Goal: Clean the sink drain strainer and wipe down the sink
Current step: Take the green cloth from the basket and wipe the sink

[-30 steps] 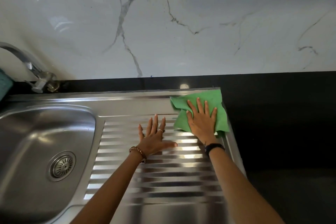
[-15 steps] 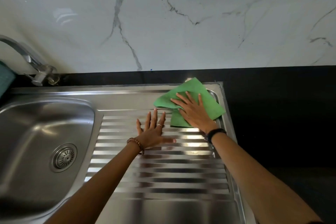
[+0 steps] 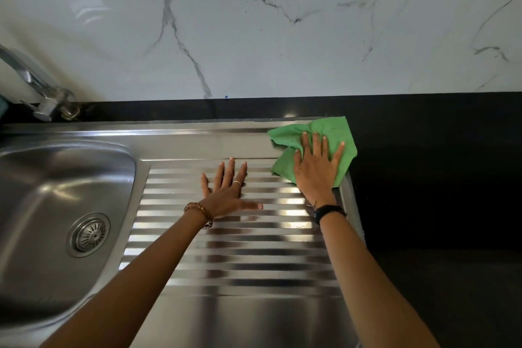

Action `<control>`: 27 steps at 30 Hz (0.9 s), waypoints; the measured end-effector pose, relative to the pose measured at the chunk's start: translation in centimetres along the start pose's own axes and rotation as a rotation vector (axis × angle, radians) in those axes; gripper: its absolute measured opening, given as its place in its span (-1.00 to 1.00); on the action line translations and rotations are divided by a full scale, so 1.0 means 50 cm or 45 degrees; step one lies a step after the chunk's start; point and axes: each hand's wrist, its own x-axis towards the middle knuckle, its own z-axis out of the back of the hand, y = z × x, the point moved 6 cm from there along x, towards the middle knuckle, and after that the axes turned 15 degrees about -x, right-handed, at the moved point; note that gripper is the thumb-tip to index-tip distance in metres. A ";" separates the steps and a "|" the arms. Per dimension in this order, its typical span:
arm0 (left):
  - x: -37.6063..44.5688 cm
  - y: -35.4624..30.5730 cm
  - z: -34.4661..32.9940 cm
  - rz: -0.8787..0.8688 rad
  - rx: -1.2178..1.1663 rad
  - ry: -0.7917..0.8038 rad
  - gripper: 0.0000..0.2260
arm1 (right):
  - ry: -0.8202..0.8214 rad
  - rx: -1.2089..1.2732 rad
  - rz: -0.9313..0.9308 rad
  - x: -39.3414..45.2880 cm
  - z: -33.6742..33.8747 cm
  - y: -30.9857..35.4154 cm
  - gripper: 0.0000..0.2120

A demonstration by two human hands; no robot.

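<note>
A steel sink (image 3: 65, 178) lies at the left, with the round drain strainer (image 3: 90, 234) seated in its floor. To its right runs the ribbed steel drainboard (image 3: 226, 263). A green cloth (image 3: 330, 130) is spread at the drainboard's far right corner. My right hand (image 3: 316, 169) lies flat on the cloth, fingers spread, pressing it to the steel. My left hand (image 3: 226, 192) rests flat on the ribs to the left of the cloth, fingers apart, holding nothing.
A chrome tap (image 3: 42, 93) stands at the back left behind the sink. The black countertop (image 3: 437, 178) extends to the right of the drainboard. A white marbled wall (image 3: 254, 22) rises behind.
My right hand has slid the green cloth to the right, back into the drainboard's far right corner. My left hand stays flat in about the same place.
</note>
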 end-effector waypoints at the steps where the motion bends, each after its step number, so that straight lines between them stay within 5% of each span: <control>1: 0.000 -0.002 0.000 -0.002 0.008 -0.011 -0.06 | 0.011 0.021 -0.030 -0.010 0.001 0.002 -0.48; 9: 0.001 -0.001 -0.002 0.003 0.077 -0.059 -0.07 | 0.019 -0.028 0.037 -0.186 -0.006 -0.013 -0.37; 19: 0.003 0.003 -0.002 -0.017 0.059 -0.031 -0.08 | 0.079 -0.028 -0.014 0.009 -0.005 0.014 -0.43; 27: 0.000 -0.001 0.001 -0.045 0.025 -0.065 -0.10 | 0.020 -0.027 0.088 -0.139 -0.018 -0.004 -0.44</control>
